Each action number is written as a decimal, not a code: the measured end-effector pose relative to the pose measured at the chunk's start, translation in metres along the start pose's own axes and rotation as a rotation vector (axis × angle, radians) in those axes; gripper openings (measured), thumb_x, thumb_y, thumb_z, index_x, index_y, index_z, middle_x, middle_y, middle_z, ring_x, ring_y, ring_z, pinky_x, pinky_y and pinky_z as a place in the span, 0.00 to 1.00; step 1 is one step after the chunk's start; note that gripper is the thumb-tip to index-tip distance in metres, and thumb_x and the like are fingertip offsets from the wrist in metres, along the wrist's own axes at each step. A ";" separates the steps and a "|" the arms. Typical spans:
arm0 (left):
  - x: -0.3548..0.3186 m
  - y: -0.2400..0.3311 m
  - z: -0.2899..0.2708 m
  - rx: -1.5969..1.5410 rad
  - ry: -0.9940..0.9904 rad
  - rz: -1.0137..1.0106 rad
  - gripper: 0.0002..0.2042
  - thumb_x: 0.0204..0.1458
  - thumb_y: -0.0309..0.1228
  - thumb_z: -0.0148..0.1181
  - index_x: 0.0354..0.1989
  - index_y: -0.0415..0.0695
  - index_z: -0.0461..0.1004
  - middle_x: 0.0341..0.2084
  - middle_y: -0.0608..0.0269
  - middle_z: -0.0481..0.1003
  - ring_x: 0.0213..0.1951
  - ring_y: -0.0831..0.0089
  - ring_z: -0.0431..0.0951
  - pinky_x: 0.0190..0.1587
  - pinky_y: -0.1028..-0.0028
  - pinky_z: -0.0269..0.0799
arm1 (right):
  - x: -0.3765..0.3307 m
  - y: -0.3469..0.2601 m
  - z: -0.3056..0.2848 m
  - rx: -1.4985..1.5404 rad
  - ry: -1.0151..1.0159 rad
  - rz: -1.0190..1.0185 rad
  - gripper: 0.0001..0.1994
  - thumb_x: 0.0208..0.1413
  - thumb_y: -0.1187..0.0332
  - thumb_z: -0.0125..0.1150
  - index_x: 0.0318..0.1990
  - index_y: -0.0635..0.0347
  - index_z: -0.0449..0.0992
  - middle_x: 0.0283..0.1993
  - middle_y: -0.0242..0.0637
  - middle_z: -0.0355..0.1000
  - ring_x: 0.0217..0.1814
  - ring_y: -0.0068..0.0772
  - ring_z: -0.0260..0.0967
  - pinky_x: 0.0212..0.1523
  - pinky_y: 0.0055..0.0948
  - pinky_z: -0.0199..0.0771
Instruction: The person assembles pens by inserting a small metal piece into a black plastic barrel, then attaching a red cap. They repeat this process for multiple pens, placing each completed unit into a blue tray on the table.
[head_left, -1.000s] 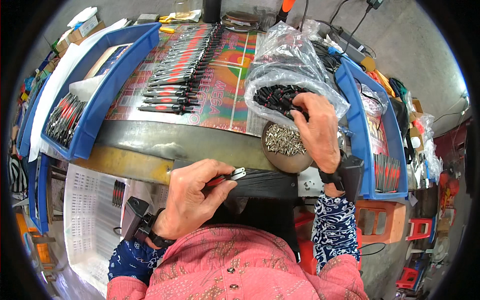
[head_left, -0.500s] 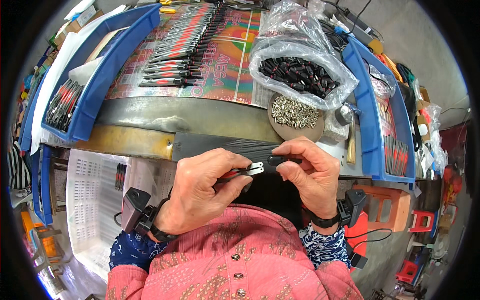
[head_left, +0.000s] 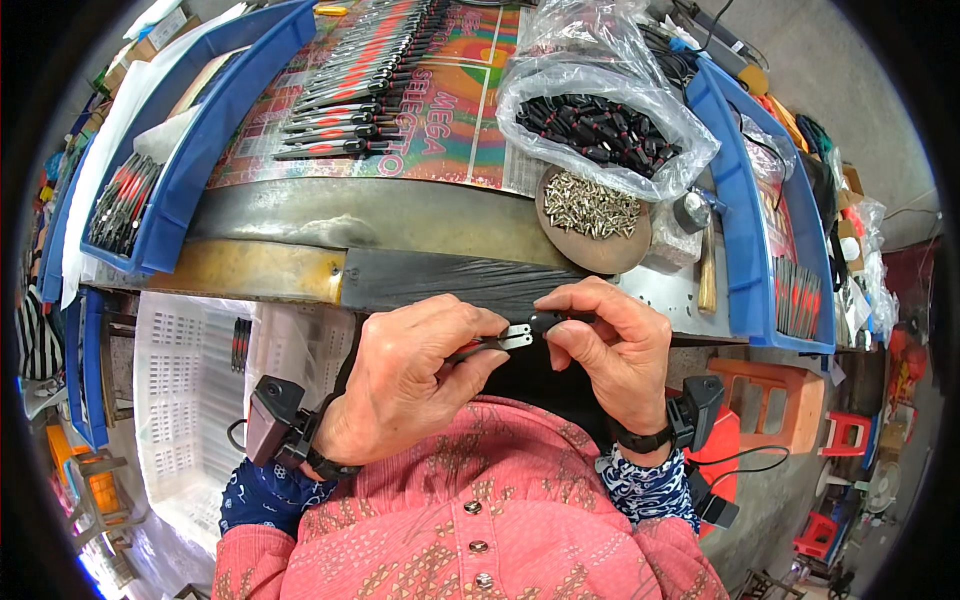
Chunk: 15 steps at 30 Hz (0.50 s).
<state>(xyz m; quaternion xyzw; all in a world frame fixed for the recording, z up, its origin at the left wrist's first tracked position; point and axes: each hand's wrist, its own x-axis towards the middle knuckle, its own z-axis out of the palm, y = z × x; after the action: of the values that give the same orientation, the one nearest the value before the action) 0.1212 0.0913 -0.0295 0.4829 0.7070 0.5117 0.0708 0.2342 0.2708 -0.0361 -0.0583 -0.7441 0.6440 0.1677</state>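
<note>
My left hand (head_left: 415,375) grips a small black-and-red tool part with a shiny metal end (head_left: 512,337), held close to my chest below the bench edge. My right hand (head_left: 610,345) pinches a black handle piece (head_left: 553,320) and holds it against that metal end; the two parts touch between my fingertips. Straight ahead on the bench stands a round brown dish of small metal pins (head_left: 590,212). Behind it a clear plastic bag (head_left: 600,125) lies open, full of black handle pieces.
Rows of finished black-and-red tools (head_left: 350,90) lie on a colourful printed sheet. Blue trays stand at the left (head_left: 175,180) and right (head_left: 770,240). A white perforated crate (head_left: 190,390) sits below left, red stools (head_left: 845,435) at lower right.
My right hand left the dish and bag on the bench and came down to my left hand, bringing a black piece up to the metal end. The view has tilted slightly downward.
</note>
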 end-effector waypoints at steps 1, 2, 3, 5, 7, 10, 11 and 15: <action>0.000 0.000 0.001 -0.006 0.000 0.001 0.10 0.44 0.20 0.67 0.35 0.38 0.76 0.26 0.54 0.76 0.26 0.59 0.78 0.26 0.69 0.73 | 0.000 0.001 0.000 0.038 -0.005 0.034 0.09 0.58 0.77 0.63 0.45 0.69 0.77 0.36 0.33 0.73 0.28 0.16 0.69 0.28 0.15 0.70; 0.000 -0.001 0.001 -0.003 -0.003 -0.002 0.10 0.43 0.20 0.67 0.35 0.38 0.76 0.26 0.54 0.76 0.26 0.58 0.78 0.26 0.69 0.73 | -0.001 0.001 0.000 0.073 -0.011 0.062 0.08 0.58 0.77 0.63 0.45 0.69 0.77 0.35 0.33 0.73 0.27 0.16 0.69 0.27 0.15 0.70; 0.000 -0.001 0.001 -0.005 -0.002 0.002 0.10 0.43 0.20 0.67 0.35 0.38 0.76 0.26 0.54 0.75 0.26 0.58 0.77 0.26 0.68 0.72 | -0.001 0.002 0.000 0.110 -0.016 0.077 0.08 0.58 0.77 0.63 0.45 0.68 0.77 0.33 0.33 0.74 0.27 0.16 0.70 0.27 0.15 0.71; 0.000 -0.001 0.001 0.019 -0.013 -0.002 0.10 0.43 0.20 0.67 0.35 0.38 0.76 0.25 0.54 0.75 0.26 0.57 0.77 0.27 0.67 0.72 | -0.002 0.004 0.003 0.205 0.006 0.116 0.08 0.58 0.77 0.63 0.45 0.68 0.77 0.31 0.32 0.74 0.26 0.16 0.70 0.27 0.15 0.72; -0.001 -0.002 0.001 0.008 -0.012 0.000 0.10 0.43 0.20 0.67 0.35 0.38 0.76 0.25 0.54 0.75 0.26 0.57 0.77 0.26 0.67 0.72 | -0.001 0.005 0.004 0.249 0.013 0.137 0.08 0.58 0.77 0.64 0.44 0.68 0.77 0.29 0.32 0.74 0.26 0.16 0.70 0.27 0.15 0.72; -0.001 -0.004 0.002 0.010 -0.006 0.020 0.11 0.42 0.18 0.67 0.36 0.38 0.77 0.24 0.57 0.76 0.24 0.65 0.77 0.26 0.72 0.71 | -0.001 0.006 0.004 0.237 -0.002 0.157 0.08 0.58 0.76 0.64 0.44 0.68 0.77 0.29 0.32 0.74 0.26 0.16 0.70 0.27 0.16 0.73; -0.001 -0.005 0.002 0.024 -0.006 0.028 0.11 0.42 0.17 0.68 0.36 0.38 0.78 0.24 0.58 0.76 0.23 0.69 0.77 0.25 0.74 0.71 | 0.000 0.006 0.003 0.232 -0.006 0.163 0.08 0.58 0.76 0.64 0.44 0.68 0.77 0.29 0.32 0.74 0.26 0.16 0.70 0.27 0.16 0.73; -0.001 -0.007 0.004 0.014 0.005 0.058 0.12 0.42 0.17 0.67 0.36 0.37 0.78 0.25 0.57 0.77 0.24 0.68 0.78 0.26 0.74 0.72 | 0.000 0.005 0.004 0.258 -0.028 0.179 0.08 0.59 0.76 0.63 0.44 0.68 0.77 0.29 0.32 0.74 0.26 0.15 0.70 0.26 0.16 0.73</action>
<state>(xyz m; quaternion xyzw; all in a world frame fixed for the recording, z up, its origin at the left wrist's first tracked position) 0.1205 0.0932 -0.0375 0.5025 0.6965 0.5097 0.0504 0.2322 0.2675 -0.0415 -0.0934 -0.6492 0.7475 0.1052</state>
